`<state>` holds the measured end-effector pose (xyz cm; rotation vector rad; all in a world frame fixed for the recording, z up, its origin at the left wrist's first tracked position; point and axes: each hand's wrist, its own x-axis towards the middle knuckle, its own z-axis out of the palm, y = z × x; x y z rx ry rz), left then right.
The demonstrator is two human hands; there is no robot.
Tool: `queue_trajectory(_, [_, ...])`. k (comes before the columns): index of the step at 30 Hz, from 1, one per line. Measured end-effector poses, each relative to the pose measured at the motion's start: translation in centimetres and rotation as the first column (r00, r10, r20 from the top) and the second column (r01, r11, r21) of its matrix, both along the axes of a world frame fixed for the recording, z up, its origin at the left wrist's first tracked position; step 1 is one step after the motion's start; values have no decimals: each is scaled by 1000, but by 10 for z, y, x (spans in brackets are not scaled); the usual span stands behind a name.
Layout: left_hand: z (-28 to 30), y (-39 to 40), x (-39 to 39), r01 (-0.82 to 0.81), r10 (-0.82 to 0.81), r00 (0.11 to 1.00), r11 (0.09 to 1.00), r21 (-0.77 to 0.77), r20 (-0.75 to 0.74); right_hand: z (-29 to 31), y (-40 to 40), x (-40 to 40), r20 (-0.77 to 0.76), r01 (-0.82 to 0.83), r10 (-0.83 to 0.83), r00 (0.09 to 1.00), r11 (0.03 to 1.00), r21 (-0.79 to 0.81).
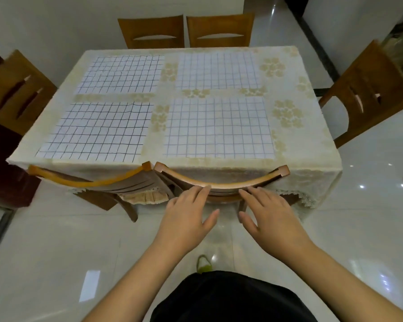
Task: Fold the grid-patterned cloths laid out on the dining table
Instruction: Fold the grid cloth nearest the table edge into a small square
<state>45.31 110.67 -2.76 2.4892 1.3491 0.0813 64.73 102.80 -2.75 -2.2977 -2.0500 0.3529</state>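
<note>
Several white grid-patterned cloths lie flat and unfolded on the dining table [286,66], which wears a cream floral tablecloth. They are arranged two by two: near left [96,131], near right [219,127], far left [123,74], far right [218,70]. My left hand [189,214] and my right hand [270,217] are below the table's near edge, fingers spread, holding nothing. Their fingertips reach the curved top rail of a wooden chair [221,181] pushed under the table in front of me.
A second chair [91,180] is tucked in to the left of that one. Two chairs [186,31] stand at the far side, one at the left end [16,89] and one at the right end [368,89]. Glossy tiled floor [56,252] surrounds the table.
</note>
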Motion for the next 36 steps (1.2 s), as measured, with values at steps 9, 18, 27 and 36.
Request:
queue_trajectory(9, [-6,93,11,49,-49,999,999,-5,-9,-1,73,10,24,44,-44,999,999,-9])
queue_trajectory(18, [-30,162,63,83,-89,992,995,-61,-86,-16,156,63,51,14,-13,999,1000,-12])
queue_trajectory(27, [-48,200,100,15,-30,992,993,-119,-125,-38,219,110,10,-70,71,997,994,-82])
queue_trajectory(36, [-87,240,109,54,-77,988,984,-171,-135,-76,251,105,-49,-71,65,997,987,-143])
